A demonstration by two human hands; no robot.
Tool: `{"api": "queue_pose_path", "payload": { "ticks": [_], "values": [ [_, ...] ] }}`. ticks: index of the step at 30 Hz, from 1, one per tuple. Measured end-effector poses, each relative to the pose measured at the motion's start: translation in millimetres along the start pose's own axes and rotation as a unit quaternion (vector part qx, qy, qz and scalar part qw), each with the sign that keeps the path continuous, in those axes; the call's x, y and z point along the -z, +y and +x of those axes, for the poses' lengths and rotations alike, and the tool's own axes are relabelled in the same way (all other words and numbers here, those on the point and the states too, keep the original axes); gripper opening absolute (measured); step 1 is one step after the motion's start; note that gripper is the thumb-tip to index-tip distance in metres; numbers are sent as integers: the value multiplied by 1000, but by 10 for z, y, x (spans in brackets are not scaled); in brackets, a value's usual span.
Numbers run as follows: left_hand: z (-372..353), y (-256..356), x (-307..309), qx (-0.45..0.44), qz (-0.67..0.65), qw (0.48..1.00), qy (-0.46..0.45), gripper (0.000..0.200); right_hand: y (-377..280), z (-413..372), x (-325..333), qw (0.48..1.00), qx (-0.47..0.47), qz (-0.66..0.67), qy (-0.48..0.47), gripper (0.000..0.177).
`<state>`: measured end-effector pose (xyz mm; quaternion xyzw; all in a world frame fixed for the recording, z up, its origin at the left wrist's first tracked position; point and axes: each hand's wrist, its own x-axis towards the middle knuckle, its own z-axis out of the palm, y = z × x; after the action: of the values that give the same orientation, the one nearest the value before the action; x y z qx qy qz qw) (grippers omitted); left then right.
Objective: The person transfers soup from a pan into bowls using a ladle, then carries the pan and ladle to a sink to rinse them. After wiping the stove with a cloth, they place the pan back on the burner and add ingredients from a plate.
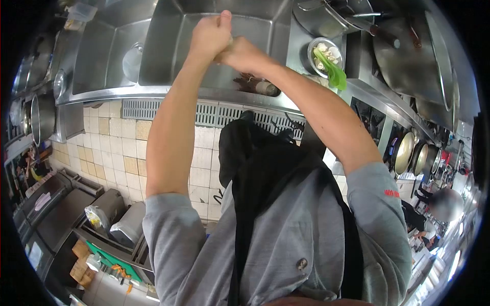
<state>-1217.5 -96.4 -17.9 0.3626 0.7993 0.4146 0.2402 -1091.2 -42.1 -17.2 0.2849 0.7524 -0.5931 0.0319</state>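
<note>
Over the large sink basin (176, 61), my two hands are pressed together. My left hand (211, 36) is closed in a fist with its thumb up. Against it, my right hand (244, 55) is closed too, its fingers meeting the left hand. A little of something pale shows between them, and I cannot tell what it is. Below my right hand, a brush (266, 88) with dark brown bristles lies at the front edge of the sink. To the right, a metal bowl (311, 55) holds whitish pieces and a green leafy stalk (335, 75).
A second basin (99, 56) at left holds a round clear item (132, 62). Pots (326, 20) and a large wok (403, 56) crowd the right. A floor grate (204, 113) runs below the sink. Another person (416, 217) stands far right. Bins (128, 224) stand lower left.
</note>
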Motion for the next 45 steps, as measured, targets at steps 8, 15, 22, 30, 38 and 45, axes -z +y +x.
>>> {"api": "queue_pose_path", "payload": {
  "ticks": [8, 15, 22, 30, 38, 45],
  "values": [
    [151, -370, -164, 83, 141, 986, 9, 53, 212, 214, -129, 979, -2, -203, 16, 41],
    [-211, -131, -490, -73, -32, 994, 68, 42, 457, -205, 208, 974, 0, -210, 88, 36],
    [-787, -143, -1508, -203, -55, 976, -56, 37, 1384, -1398, 523, 963, -41, -144, 225, 50],
    [-1013, 83, -2388, -421, 83, 874, -230, 49, 1800, -2461, 900, 883, -196, -69, 420, 72],
    [-934, 106, -2449, -376, 184, 851, -317, 25, 2031, -2653, 754, 899, -201, -22, 388, 71],
    [-560, -18, -2416, -175, -53, 956, -231, 44, 2110, -2792, 538, 893, -137, -18, 429, 71]
  ]
}}
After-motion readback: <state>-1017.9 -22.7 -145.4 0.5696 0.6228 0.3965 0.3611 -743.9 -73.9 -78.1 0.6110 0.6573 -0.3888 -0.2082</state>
